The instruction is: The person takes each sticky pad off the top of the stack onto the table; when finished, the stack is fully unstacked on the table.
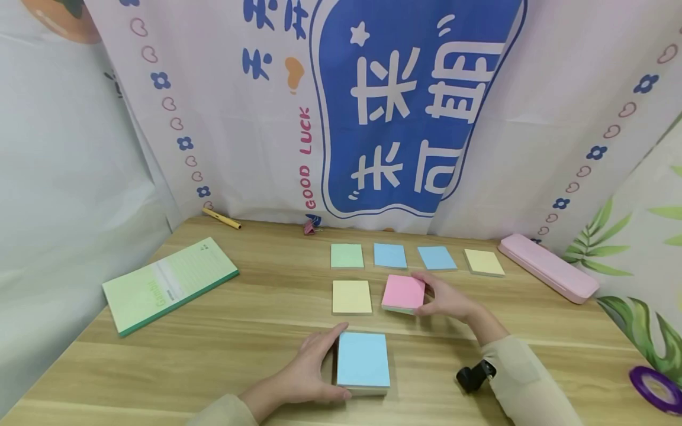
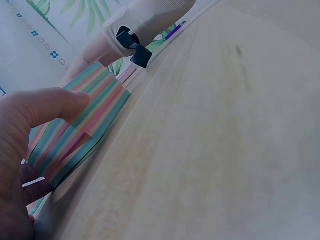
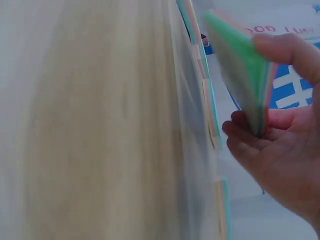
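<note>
My left hand (image 1: 306,373) grips a thick stack of sticky notes (image 1: 363,360), blue on top, near the front of the table. In the left wrist view, the side of that stack (image 2: 95,112) shows pink, yellow and blue-green stripes, with the thumb across it. My right hand (image 1: 450,299) pinches a thinner pink-topped sticky note pad (image 1: 404,291) between thumb and fingers. The right wrist view shows this pad (image 3: 245,60) tilted and off the table, its underside green. Left of it lies a yellow sticky note pad (image 1: 351,297).
Behind, in a row, are a green pad (image 1: 347,255), two blue pads (image 1: 390,255) and a yellow pad (image 1: 483,262). A pink case (image 1: 549,268) and purple tape roll (image 1: 658,389) lie right; a green notebook (image 1: 170,285) and yellow pen (image 1: 221,218) left. A binder clip (image 1: 310,226) sits behind.
</note>
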{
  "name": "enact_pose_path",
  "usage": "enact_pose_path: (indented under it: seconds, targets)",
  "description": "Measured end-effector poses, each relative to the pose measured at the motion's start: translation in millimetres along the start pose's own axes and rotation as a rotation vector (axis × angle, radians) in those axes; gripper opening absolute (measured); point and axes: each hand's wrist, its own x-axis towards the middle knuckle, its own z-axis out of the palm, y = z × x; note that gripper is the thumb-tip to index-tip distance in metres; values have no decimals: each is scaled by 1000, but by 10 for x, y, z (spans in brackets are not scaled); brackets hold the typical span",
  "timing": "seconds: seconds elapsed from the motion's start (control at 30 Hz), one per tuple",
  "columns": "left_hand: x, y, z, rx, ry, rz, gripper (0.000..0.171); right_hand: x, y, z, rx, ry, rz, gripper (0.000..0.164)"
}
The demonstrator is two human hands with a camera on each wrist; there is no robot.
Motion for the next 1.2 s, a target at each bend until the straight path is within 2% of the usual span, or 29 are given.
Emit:
enact_pose_path:
  seconds: [0.1, 0.23, 0.33, 0.57, 0.8, 1.0, 1.2]
  targets:
    - [-5, 5, 2, -7, 2, -6, 101, 41, 143, 16, -71, 5, 11, 84]
    - [-6, 10, -4, -10, -5, -21, 101, 71, 187, 36, -193, 12, 36, 83]
    - [-3, 14, -7, -9, -10, -25, 101, 83, 210, 45, -224, -4, 38, 84]
    - [-2, 20, 8, -9, -14, -32, 102, 66, 268, 29, -86, -45, 60, 94]
    - [-7, 14, 17, -9, -18, -37, 102, 34, 301, -19, 77, -59, -5, 93]
    - [-12, 3, 18, -13, -20, -38, 101, -29, 143, -29, 249, -90, -62, 88]
    - [-9, 10, 17, -8, -8, -33, 102, -139, -137, 50, 310, -108, -181, 82]
